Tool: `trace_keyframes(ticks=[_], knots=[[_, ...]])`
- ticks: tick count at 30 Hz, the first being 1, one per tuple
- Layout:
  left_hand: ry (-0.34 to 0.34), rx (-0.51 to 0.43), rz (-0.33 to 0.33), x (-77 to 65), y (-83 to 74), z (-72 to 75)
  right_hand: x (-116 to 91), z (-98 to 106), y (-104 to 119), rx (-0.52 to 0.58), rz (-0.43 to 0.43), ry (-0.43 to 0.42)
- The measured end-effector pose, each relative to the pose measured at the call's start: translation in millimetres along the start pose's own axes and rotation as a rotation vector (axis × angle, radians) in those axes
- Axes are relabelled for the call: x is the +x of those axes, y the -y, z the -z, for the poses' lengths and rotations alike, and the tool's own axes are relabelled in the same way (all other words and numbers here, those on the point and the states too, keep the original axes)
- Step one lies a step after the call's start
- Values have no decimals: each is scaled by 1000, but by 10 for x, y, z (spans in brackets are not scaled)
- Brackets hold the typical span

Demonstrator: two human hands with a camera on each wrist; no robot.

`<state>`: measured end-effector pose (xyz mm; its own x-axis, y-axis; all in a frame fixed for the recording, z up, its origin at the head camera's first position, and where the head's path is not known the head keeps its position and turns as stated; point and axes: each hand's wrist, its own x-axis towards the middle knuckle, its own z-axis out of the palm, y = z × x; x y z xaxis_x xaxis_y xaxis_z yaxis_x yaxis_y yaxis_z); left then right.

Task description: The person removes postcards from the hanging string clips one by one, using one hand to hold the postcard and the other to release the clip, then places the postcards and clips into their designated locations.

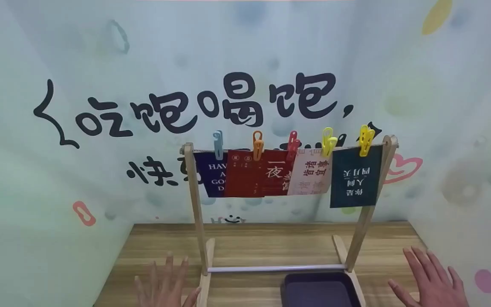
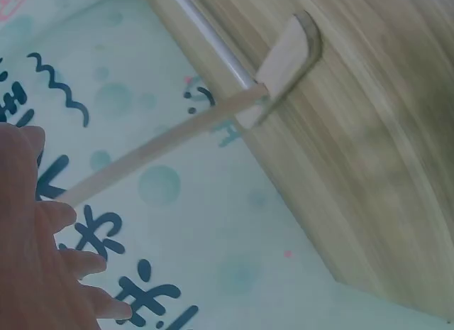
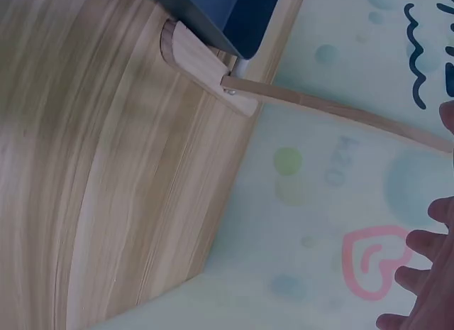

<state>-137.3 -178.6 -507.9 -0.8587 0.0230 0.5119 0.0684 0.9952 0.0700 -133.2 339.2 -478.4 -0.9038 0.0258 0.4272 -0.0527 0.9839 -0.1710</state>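
My left hand (image 1: 166, 283) is spread with straight fingers beside the left foot of a wooden rack (image 1: 196, 213), holding nothing. On the other side, my right hand (image 1: 431, 277) is also spread, apart from the rack. Along the rack's top cord hang several cards: a navy card (image 1: 215, 175), red cards (image 1: 245, 175), a pink card (image 1: 311, 172) and a dark green card (image 1: 354, 183). Small clothespins grip them: a blue clothespin (image 1: 218, 145), an orange clothespin (image 1: 258, 146), a red clothespin (image 1: 293, 144) and yellow clothespins (image 1: 365, 140). The green card hangs lower than the others.
A dark tray (image 1: 320, 292) rests on the wooden table (image 1: 262, 238) by the rack's right foot, partly cut off by the frame. A white rod (image 1: 275, 268) joins the rack's feet. Printed curtain walls (image 1: 36, 192) enclose the table at the back and sides.
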Motion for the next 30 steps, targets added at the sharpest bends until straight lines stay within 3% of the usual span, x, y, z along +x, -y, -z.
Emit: trace_keyframes(ticks=[5, 10, 14, 16, 20, 23, 28, 30], knots=[[-21, 6, -27, 64, -210, 73, 28, 39, 66, 7, 28, -35], [119, 16, -32, 207, -482, 232, 51, 107, 168, 3, 32, -24], [222, -33, -34, 280, -680, 297, 76, 184, 235, 10, 40, -24], [244, -51, -44, 293, -761, 308, 94, 222, 264, 12, 52, -27], [218, -90, -86, 325, -880, 294, 139, 286, 319, 34, 103, -78], [249, -186, -108, 377, -981, 310, 184, 338, 356, 46, 146, -147], [409, -362, -99, 511, -1220, 425, 288, 441, 402, 51, 172, -195], [406, -398, -111, 557, -1329, 456, 332, 478, 405, 59, 185, -209]])
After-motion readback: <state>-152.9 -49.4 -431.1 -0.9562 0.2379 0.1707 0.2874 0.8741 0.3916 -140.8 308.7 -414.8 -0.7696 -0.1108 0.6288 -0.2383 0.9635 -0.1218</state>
